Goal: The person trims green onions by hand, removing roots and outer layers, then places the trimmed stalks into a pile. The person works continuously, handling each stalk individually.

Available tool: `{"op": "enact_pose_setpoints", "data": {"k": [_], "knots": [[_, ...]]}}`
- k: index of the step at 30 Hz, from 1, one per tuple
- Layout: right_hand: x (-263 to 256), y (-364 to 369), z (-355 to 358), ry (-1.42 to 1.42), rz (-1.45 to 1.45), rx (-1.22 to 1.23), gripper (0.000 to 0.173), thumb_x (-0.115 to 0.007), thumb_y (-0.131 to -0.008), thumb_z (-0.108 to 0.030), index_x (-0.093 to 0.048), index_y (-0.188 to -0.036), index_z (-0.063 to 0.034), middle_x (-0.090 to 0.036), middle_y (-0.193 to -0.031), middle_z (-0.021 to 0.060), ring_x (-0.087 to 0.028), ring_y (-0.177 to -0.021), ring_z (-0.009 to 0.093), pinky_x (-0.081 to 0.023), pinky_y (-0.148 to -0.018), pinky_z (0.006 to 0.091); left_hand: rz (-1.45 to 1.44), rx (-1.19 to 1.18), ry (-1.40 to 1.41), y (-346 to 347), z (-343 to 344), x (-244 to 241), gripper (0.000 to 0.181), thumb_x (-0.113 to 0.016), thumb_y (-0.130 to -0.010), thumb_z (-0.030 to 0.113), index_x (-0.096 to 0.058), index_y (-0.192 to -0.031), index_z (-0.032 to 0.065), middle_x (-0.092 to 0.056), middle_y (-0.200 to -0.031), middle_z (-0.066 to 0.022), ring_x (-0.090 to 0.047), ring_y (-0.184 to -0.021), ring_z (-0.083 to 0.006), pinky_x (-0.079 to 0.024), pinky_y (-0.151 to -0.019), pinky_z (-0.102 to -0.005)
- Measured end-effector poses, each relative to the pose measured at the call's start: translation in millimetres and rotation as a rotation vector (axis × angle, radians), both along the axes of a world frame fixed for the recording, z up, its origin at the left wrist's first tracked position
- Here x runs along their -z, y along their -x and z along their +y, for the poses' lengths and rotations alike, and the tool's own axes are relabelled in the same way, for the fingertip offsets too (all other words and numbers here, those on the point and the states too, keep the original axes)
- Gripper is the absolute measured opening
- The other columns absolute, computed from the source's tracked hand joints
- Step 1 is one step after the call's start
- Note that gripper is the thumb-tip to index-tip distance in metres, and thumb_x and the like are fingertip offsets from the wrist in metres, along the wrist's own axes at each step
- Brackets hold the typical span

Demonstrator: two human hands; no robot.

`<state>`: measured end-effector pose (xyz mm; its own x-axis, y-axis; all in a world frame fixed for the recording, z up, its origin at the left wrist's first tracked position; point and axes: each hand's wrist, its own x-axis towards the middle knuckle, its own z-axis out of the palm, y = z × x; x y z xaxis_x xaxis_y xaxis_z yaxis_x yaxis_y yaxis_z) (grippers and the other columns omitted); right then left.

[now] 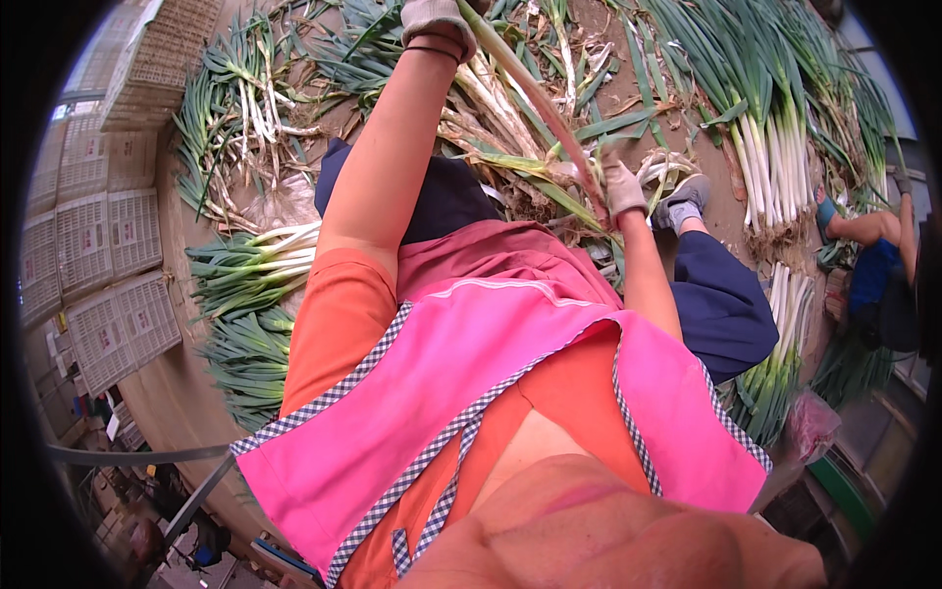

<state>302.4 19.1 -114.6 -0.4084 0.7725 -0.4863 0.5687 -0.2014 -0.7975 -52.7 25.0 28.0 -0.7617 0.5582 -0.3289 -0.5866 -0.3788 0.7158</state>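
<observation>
My left hand (436, 20), in a grey work glove, is at the top edge with its fingers partly cut off. It holds the upper part of a long green onion (537, 99) that slants down to the right. My right hand (622, 185), also gloved, closes at the lower end of that stalk, which looks pinkish and slightly blurred. Beneath it lies a heap of untrimmed green onions (493, 96), with dirty roots and yellowed outer leaves. Torn leaves (618, 125) are strewn near my right hand.
Cleaned green onions lie in bundles at the left (254, 269) and right (776, 162). Stacked plastic crates (110, 228) line the far left. Another person (879, 250) sits at the far right beside more onions. My shoe (683, 202) rests just right of my right hand.
</observation>
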Motion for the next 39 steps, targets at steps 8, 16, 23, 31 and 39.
{"op": "enact_pose_setpoints", "data": {"k": [8, 16, 23, 31, 39], "knots": [[-105, 83, -13, -0.484, 0.064, -0.237, 0.047, -0.065, -0.083, -0.055, -0.070, -0.109, -0.0169, -0.066, -0.112, 0.0135, -0.061, -0.103, 0.029, -0.048, -0.091, 0.0360, -0.003, 0.076, 0.013, -36, -3, -42, 0.034, -0.074, -0.085, 0.036, -0.052, -0.068, 0.0162, -0.043, -0.060, 0.0010, -0.042, -0.045, -0.0159, -0.051, -0.053, -0.0320], [-172, 158, 16, 0.009, 0.560, -0.197, 0.026, -0.061, -0.096, -0.022, -0.070, -0.105, 0.0004, -0.069, -0.090, 0.0046, -0.064, -0.082, 0.008, -0.054, -0.073, 0.0242, -0.044, 0.446, -0.128, -67, -29, -35, 0.051, -0.068, -0.087, 0.046, -0.049, -0.121, 0.0128, -0.060, -0.080, -0.0120, -0.062, -0.075, -0.0290, -0.055, -0.066, -0.0447], [-118, 157, 24, -0.365, 0.744, -0.331, 0.027, -0.070, -0.087, -0.015, -0.068, -0.113, -0.0084, -0.069, -0.107, 0.0067, -0.067, -0.090, 0.020, -0.055, -0.080, 0.0289, 0.030, 0.400, -0.042, -69, -45, -46, 0.042, -0.065, -0.090, 0.046, -0.052, -0.111, 0.0118, -0.061, -0.073, -0.0092, -0.062, -0.068, -0.0282, -0.054, -0.065, -0.0417], [-143, 164, -3, -1.132, 0.620, -0.137, 0.027, -0.077, -0.077, -0.005, -0.071, -0.103, -0.0039, -0.070, -0.094, 0.0052, -0.065, -0.088, 0.015, -0.053, -0.079, 0.0267, 0.014, 0.187, -0.123, -57, -27, -19, 0.033, -0.064, -0.093, 0.036, -0.054, -0.074, 0.0115, -0.053, -0.062, -0.0040, -0.060, -0.060, -0.0221, -0.055, -0.063, -0.0387], [-130, 77, 3, -0.755, 0.400, -0.339, 0.012, -0.063, -0.091, -0.014, -0.066, -0.090, -0.0027, -0.067, -0.085, 0.0064, -0.063, -0.076, 0.017, -0.052, -0.069, 0.0298, 0.073, 0.107, -0.129, -7, -42, -34, 0.028, -0.060, -0.095, 0.039, -0.051, -0.094, 0.0129, -0.045, -0.061, 0.0027, -0.045, -0.051, -0.0111, -0.035, -0.043, -0.0227]]}}
